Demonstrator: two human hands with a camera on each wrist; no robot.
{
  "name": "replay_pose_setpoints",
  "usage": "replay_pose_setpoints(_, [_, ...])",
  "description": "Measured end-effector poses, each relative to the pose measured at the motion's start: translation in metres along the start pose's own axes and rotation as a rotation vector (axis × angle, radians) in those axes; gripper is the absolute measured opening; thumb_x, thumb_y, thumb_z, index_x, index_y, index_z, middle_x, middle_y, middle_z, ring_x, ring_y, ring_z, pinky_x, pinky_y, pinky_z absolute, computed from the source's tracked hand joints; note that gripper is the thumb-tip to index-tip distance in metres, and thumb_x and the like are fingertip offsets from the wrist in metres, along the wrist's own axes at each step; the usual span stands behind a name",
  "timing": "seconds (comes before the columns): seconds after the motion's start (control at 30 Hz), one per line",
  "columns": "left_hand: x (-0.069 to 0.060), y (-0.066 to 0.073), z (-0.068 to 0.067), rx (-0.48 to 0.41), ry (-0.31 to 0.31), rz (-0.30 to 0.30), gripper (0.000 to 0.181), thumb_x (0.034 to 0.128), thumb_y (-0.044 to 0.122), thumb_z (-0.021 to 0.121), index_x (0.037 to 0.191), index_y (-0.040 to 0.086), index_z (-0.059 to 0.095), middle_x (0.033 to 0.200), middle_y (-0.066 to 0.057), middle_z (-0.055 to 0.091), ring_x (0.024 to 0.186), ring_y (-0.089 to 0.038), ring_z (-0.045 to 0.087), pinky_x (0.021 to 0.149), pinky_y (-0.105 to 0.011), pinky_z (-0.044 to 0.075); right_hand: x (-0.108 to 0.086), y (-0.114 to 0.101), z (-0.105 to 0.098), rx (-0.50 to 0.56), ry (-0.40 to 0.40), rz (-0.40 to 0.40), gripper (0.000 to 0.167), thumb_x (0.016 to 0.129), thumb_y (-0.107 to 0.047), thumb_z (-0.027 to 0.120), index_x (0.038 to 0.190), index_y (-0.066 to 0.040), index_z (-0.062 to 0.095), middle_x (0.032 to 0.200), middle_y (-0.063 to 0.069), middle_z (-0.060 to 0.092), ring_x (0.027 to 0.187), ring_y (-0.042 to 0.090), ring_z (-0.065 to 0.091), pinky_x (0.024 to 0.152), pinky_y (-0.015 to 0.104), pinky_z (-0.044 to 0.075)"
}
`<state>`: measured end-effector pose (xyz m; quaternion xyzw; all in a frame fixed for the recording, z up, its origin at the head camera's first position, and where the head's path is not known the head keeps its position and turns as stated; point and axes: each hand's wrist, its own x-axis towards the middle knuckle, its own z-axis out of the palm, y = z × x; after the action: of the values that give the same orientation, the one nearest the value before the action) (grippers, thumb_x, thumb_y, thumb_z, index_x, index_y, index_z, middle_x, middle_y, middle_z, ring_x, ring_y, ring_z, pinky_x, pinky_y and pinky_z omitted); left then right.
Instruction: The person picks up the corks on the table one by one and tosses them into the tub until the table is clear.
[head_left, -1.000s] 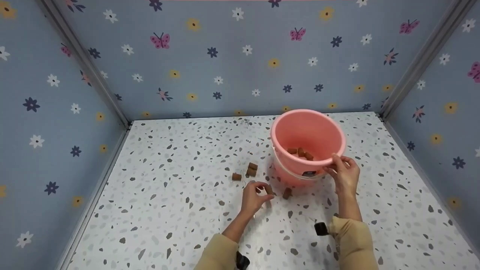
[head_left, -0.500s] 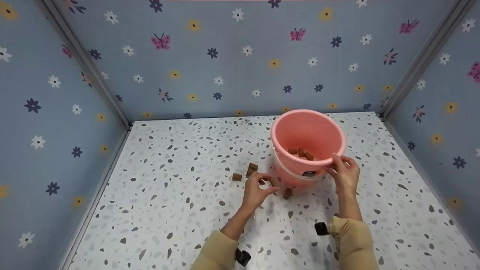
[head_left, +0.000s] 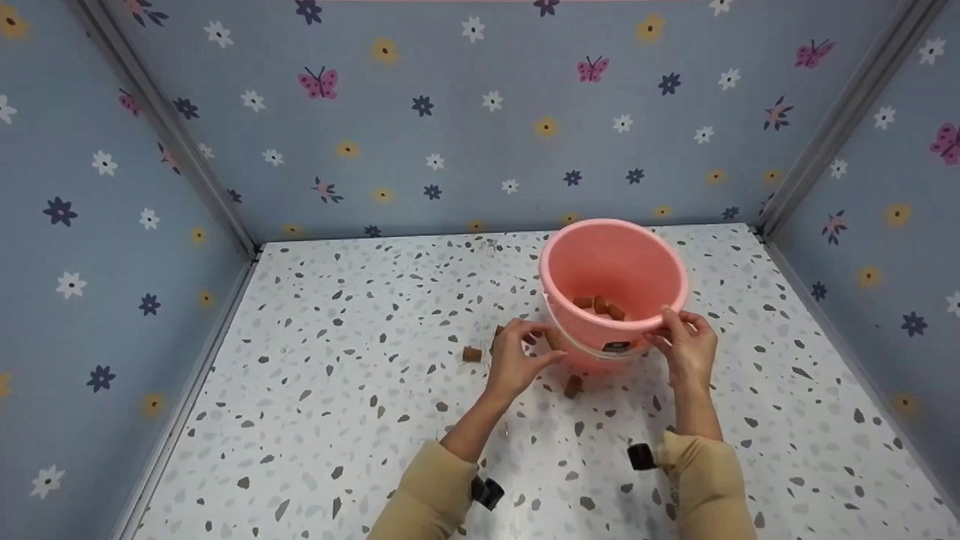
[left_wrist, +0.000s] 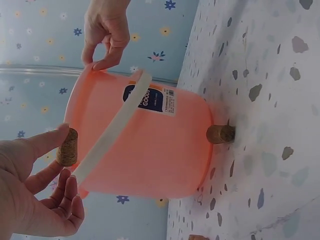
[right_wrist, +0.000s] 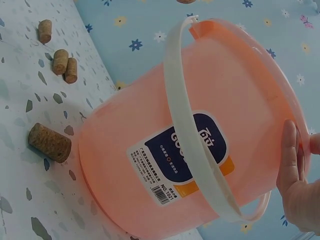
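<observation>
My left hand [head_left: 514,366] pinches a cork [left_wrist: 68,148] between thumb and fingertips, just outside the left side of a pink bucket [head_left: 556,289]. The held cork is level with the upper part of the bucket, below its rim in the head view. On the near right, my right hand [head_left: 690,356] grips the rim with thumb and fingers. Several corks [head_left: 600,304] lie on the bucket's floor. One loose cork [right_wrist: 49,142] lies on the table by the bucket's base. A pair of corks [right_wrist: 65,65] lies farther left, partly hidden behind my left hand in the head view.
Another cork [head_left: 472,354] lies alone left of my left hand. The bucket's white handle [right_wrist: 182,115] hangs down across its labelled front. Flower-patterned panels [head_left: 450,112] border the speckled white table [head_left: 337,390] at the back and both sides.
My left hand has moved up and away from me toward the bucket, carrying the cork. My right hand stays on the rim and the bucket has not moved.
</observation>
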<state>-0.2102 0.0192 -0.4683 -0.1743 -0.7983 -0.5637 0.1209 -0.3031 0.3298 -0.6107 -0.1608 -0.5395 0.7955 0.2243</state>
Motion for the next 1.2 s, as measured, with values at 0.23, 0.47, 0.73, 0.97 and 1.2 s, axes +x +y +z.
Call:
replay_pose_setpoints(0.23, [0.014, 0.015, 0.001, 0.007, -0.004, 0.001, 0.038, 0.0643, 0.019, 0.079, 0.096, 0.002, 0.066, 0.087, -0.010, 0.056, 0.080, -0.024, 0.053, 0.067, -0.027, 0.043, 0.000, 0.000, 0.001, 0.010, -0.005, -0.006, 0.051, 0.069, -0.028, 0.076, 0.103, -0.001, 0.051, 0.093, 0.024, 0.061, 0.076, 0.034, 0.062, 0.062, 0.041, 0.050])
replay_pose_setpoints(0.47, [0.030, 0.027, 0.006, -0.005, -0.010, 0.030, 0.037, 0.0656, 0.018, 0.078, 0.097, 0.003, 0.065, 0.089, -0.009, 0.055, 0.081, -0.020, 0.052, 0.070, -0.024, 0.042, 0.001, 0.000, 0.001, 0.031, -0.013, -0.025, 0.049, 0.069, -0.026, 0.076, 0.102, 0.001, 0.050, 0.092, 0.026, 0.061, 0.074, 0.035, 0.062, 0.060, 0.041, 0.050])
replay_pose_setpoints(0.73, [0.052, 0.034, 0.011, 0.036, 0.012, 0.021, 0.033, 0.0655, 0.019, 0.078, 0.092, 0.002, 0.065, 0.088, -0.008, 0.055, 0.080, -0.019, 0.053, 0.069, -0.027, 0.045, 0.000, 0.000, 0.000, 0.025, -0.015, -0.032, 0.049, 0.070, -0.026, 0.075, 0.103, 0.001, 0.051, 0.091, 0.025, 0.061, 0.075, 0.034, 0.062, 0.059, 0.040, 0.050])
replay_pose_setpoints(0.97, [0.068, 0.035, 0.019, 0.068, -0.003, -0.029, 0.031, 0.0675, 0.018, 0.077, 0.091, 0.003, 0.065, 0.086, -0.009, 0.054, 0.081, -0.021, 0.052, 0.065, -0.019, 0.043, -0.001, -0.002, 0.001, 0.026, -0.019, -0.030, 0.049, 0.070, -0.026, 0.076, 0.103, 0.001, 0.051, 0.091, 0.025, 0.061, 0.074, 0.035, 0.062, 0.060, 0.041, 0.050])
replay_pose_setpoints(1.2, [0.078, 0.036, 0.027, 0.148, -0.010, -0.042, 0.028, 0.0690, 0.021, 0.076, 0.090, 0.005, 0.065, 0.088, -0.007, 0.054, 0.082, -0.019, 0.051, 0.069, -0.020, 0.040, -0.001, -0.002, 0.002, 0.036, -0.019, -0.020, 0.049, 0.069, -0.026, 0.076, 0.102, 0.001, 0.051, 0.092, 0.026, 0.061, 0.074, 0.034, 0.062, 0.060, 0.040, 0.050])
